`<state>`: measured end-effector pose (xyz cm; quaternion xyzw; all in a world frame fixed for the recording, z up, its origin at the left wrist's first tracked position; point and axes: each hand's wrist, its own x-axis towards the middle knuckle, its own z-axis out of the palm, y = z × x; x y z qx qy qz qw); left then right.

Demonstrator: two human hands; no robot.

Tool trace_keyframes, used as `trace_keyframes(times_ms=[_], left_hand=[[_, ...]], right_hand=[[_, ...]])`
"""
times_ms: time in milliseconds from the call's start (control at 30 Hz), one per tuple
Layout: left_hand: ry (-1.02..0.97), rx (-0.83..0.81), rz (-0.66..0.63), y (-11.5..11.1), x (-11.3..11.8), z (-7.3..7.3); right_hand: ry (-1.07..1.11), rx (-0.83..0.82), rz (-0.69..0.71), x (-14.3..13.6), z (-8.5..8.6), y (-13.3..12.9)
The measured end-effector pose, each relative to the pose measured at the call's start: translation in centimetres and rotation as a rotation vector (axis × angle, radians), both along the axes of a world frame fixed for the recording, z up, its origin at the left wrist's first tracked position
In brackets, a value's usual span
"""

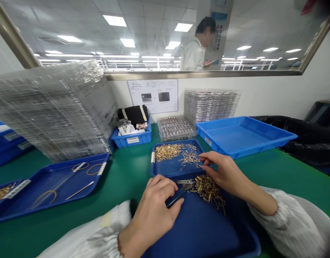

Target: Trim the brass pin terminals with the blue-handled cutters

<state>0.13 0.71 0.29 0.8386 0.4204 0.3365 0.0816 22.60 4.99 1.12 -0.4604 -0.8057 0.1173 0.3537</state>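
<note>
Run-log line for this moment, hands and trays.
left hand: holding dark-handled tool | right hand: at pin tray, right edge, grip unclear | pin tray: gold pins | near tray: darker pile

A factory workroom for small-parts assembly or sorting is suggested. Small gold-coloured metal parts [167, 151] are heaped in bulk in a shallow dark blue tray [167, 168], which is set on a green counter [123, 179]. Clear plastic packaging is piled high on the left [70, 111] and stacked again at the back [211, 104]. A printed sheet [154, 100] with pictures is mounted on the white wall [264, 95]. Elasticated white sleeves [285, 215] are worn at the counter. Through a wide framed window [154, 36], a large hall lit by rows of ceiling panels [115, 20] can be seen, where a white garment is worn by another person [193, 55].
</note>
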Motion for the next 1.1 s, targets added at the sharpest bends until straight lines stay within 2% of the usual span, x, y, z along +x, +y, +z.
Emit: trace_keyframes(times_ms=[133,200,533,767,933,1100], left_hand=[[-0.002,0.002,0.045,0.1,0.0,-0.1],[0.002,-0.001,0.060,0.1,0.1,0.0],[0.046,-0.061,0.107,0.1,0.0,0.0],[0.101,-0.117,0.094,0.1,0.1,0.0],[0.095,-0.172,0.034,-0.1,0.3,0.3],[0.088,-0.164,0.028,-0.2,0.3,0.4]], right_hand=[[-0.229,-0.241,0.131,0.8,0.2,-0.1],[-0.301,-0.294,0.177,0.7,0.2,-0.4],[-0.267,-0.195,0.173,-1.4,-1.8,-0.5],[-0.074,-0.176,0.217,-1.5,-0.9,-0.6],[-0.035,-0.156,0.231,-1.8,-0.7,-1.0],[-0.016,-0.153,0.243,-2.0,-0.8,-1.1]])
